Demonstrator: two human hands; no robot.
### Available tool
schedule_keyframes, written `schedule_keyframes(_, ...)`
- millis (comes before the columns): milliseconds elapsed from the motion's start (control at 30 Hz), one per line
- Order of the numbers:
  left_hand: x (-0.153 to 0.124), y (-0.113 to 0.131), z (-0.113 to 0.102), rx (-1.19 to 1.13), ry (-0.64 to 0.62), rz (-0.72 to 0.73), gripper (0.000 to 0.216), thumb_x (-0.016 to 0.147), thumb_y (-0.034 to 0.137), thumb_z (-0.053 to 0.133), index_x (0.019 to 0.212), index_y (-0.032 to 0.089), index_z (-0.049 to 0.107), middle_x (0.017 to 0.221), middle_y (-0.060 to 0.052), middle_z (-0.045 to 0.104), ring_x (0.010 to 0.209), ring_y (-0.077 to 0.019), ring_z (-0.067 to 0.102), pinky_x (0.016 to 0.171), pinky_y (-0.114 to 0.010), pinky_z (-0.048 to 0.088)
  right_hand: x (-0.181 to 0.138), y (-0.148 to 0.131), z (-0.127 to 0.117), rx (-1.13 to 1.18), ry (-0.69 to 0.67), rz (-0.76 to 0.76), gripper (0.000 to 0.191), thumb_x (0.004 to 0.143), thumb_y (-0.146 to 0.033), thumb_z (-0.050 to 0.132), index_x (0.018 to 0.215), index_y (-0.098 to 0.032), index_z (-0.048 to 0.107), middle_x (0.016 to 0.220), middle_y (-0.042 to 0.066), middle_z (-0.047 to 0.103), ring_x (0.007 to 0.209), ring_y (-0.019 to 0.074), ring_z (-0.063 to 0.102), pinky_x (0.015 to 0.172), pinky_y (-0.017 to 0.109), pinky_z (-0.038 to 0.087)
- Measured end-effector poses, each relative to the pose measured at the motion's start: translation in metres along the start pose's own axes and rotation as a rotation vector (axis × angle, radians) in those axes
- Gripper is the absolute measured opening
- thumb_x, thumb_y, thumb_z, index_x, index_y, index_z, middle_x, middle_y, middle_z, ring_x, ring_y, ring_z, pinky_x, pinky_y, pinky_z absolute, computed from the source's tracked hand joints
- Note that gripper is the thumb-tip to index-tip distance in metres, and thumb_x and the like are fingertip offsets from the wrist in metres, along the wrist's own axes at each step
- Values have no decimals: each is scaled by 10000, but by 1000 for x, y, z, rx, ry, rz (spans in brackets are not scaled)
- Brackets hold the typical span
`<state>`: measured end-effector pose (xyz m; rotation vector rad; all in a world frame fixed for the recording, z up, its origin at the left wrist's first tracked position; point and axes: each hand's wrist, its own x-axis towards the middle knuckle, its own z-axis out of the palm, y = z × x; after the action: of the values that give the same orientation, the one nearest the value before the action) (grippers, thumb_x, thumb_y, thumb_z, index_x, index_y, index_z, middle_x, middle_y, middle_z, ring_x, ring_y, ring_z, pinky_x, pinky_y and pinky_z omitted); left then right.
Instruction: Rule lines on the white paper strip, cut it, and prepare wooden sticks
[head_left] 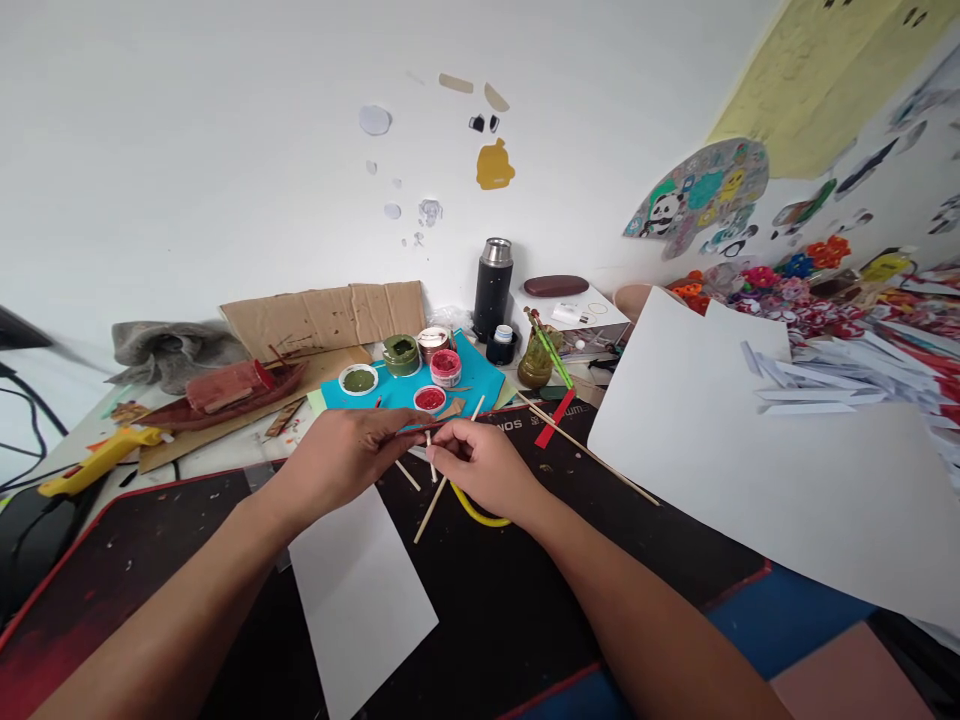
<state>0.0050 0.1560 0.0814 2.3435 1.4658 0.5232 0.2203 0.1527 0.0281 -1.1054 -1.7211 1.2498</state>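
Above the dark mat (495, 580), my two hands meet at the fingertips around a thin white stick (431, 462). My right hand (484, 465) pinches it between thumb and forefinger, the other fingers curled in. My left hand (349, 455) is closed too, with thumb and fingers at the stick's upper end; its exact grip is partly hidden. Just below lie a longer wooden stick (430, 515), a shorter one (409, 475) and a yellow curved piece (480, 516). A white sheet of paper (364, 600) lies below my left hand.
Open paint pots, green (401, 355) and red (445, 367), stand on blue paper (487, 375). A black flask (493, 290) and a brush jar (535, 362) are behind. At left lie a yellow glue gun (101, 462) and model boat (225, 390); at right, large white paper (712, 450).
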Motion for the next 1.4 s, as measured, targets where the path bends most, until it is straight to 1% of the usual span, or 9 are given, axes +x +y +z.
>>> schedule_keyframes(167, -1, -2, -1, 25, -12, 19, 355, 1001, 521, 547, 1043, 318, 835, 951, -20, 849, 750, -196, 718, 684, -289, 422, -1, -1, -1, 13, -14, 30, 118, 930, -294, 698, 876, -190, 710, 741, -28, 653, 672, 134, 567, 645, 258, 423)
schedule_keyframes(333, -1, 0, -2, 75, 32, -67, 343, 981, 525, 579, 1015, 290, 826, 775, -24, 795, 635, -193, 637, 621, -312, 362, 0, -1, -2, -3, 6, 18, 153, 975, -334, 682, 953, -194, 738, 800, -16, 677, 671, 134, 558, 637, 261, 422)
schedule_keyframes(567, -1, 7, -2, 55, 68, -136, 412, 983, 557, 514, 1055, 283, 813, 782, -13, 787, 651, -197, 633, 640, -312, 387, 1, -5, -5, -84, 43, -17, 155, 986, -331, 688, 959, -195, 758, 898, 8, 741, 719, 142, 599, 674, 267, 441)
schedule_keyframes(800, -1, 7, -4, 30, 41, -142, 402, 913, 523, 521, 1020, 280, 824, 622, 5, 693, 537, -171, 496, 607, -319, 322, -2, -7, -3, -196, 89, -70, 133, 970, -284, 676, 897, -199, 747, 665, -41, 604, 607, 132, 514, 614, 270, 364)
schedule_keyframes(967, 0, 10, -3, -29, 31, -169, 334, 850, 482, 573, 903, 250, 806, 618, 5, 669, 538, -154, 473, 589, -312, 302, -3, -7, -1, -239, 88, -99, 146, 963, -270, 677, 841, -203, 723, 634, -49, 558, 591, 127, 489, 617, 270, 357)
schedule_keyframes(1100, 1, 8, 0, -144, 42, -217, 326, 848, 480, 599, 935, 241, 803, 579, 28, 627, 524, -149, 458, 557, -294, 313, -3, -6, -2, -208, 83, -104, 146, 968, -283, 673, 873, -194, 740, 639, -49, 570, 588, 119, 477, 620, 268, 366)
schedule_keyframes(1233, 3, 4, -2, -335, 38, -240, 466, 898, 631, 578, 969, 233, 811, 775, -19, 776, 655, -189, 641, 602, -288, 453, -1, -5, -5, -42, 43, -74, 193, 988, -359, 661, 947, -193, 751, 733, -24, 631, 648, 129, 531, 619, 263, 390)
schedule_keyframes(1300, 5, 2, -5, -424, 20, -223, 518, 877, 699, 603, 956, 232, 815, 923, -49, 829, 807, -230, 730, 720, -310, 545, -1, -6, -5, 74, -8, -44, 215, 992, -390, 658, 953, -193, 734, 699, -34, 599, 611, 126, 538, 592, 259, 399)
schedule_keyframes(1400, 6, 1, -10, -496, -6, -200, 518, 832, 731, 683, 927, 241, 824, 951, -56, 843, 883, -260, 761, 795, -334, 583, -1, -7, -5, 221, -82, 16, 219, 992, -401, 648, 951, -192, 694, 613, -63, 541, 510, 112, 514, 533, 250, 394)
